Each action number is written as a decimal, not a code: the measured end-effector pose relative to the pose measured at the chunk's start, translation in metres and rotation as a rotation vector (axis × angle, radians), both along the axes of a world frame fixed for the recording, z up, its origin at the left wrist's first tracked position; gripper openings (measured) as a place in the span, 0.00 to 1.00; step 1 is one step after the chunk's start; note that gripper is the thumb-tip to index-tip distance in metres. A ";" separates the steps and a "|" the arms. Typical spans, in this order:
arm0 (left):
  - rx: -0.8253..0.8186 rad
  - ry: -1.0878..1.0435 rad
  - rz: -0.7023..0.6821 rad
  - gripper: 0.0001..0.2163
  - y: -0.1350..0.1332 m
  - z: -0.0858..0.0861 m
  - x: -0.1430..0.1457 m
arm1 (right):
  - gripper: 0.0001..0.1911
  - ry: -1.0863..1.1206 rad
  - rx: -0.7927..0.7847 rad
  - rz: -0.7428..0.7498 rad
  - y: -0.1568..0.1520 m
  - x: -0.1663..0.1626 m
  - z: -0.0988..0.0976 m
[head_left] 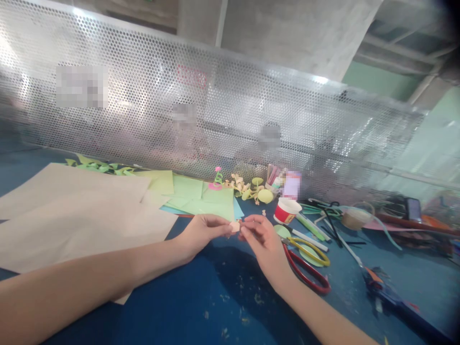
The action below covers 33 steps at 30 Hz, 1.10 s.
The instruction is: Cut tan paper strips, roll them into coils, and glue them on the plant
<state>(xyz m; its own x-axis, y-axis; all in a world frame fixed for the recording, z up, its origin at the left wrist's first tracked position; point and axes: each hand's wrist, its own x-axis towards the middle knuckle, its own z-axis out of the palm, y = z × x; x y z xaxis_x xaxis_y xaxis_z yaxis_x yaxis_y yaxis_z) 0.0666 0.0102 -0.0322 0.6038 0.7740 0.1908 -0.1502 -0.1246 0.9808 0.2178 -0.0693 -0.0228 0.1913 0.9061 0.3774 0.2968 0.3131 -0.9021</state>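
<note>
Between my two hands is a small pale-peach piece (235, 226), apparently cut paper, held above the blue tabletop (187, 302). The thumb and fingers of my left hand (201, 235) pinch its left side. My right hand (264, 239) meets it from the right, fingertips closed on its edge. Part of the piece is hidden by the fingers. Just right of my right hand lie a yellow handle loop (316, 256) and red-handled scissors (312, 280), with pale green paper rounds (282, 232) beside them.
Large beige sheets (82, 215) cover the left side, with green paper (212, 201) behind. A red-and-white paper cup (287, 211), pens (312, 227) and a blue glue gun (391, 297) are on the right. A perforated metal screen (143, 96) stands along the back, people blurred behind it.
</note>
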 end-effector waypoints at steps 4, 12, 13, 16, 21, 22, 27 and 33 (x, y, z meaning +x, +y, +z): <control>-0.010 -0.004 -0.004 0.10 0.000 0.000 0.000 | 0.12 0.013 -0.012 0.016 0.000 -0.002 0.002; 0.016 0.008 -0.060 0.11 -0.002 0.001 0.001 | 0.09 -0.094 -0.002 0.004 0.000 0.000 -0.001; 0.017 -0.003 -0.067 0.11 -0.003 0.002 0.002 | 0.09 -0.102 0.007 0.003 0.001 0.000 -0.002; 0.028 -0.031 -0.084 0.14 -0.004 0.002 0.002 | 0.09 -0.100 0.014 -0.003 0.002 0.002 -0.004; 0.082 -0.063 -0.119 0.21 -0.005 0.001 0.000 | 0.08 -0.082 0.019 0.020 0.001 0.001 -0.003; 0.098 -0.063 -0.123 0.20 -0.005 0.001 0.001 | 0.08 -0.088 0.031 0.036 0.001 0.001 -0.003; 0.146 -0.004 -0.102 0.16 -0.006 0.003 0.002 | 0.09 -0.137 0.075 0.072 0.001 0.001 -0.002; 0.135 0.005 -0.118 0.15 -0.007 0.004 0.002 | 0.09 -0.186 0.101 0.010 0.000 0.002 -0.002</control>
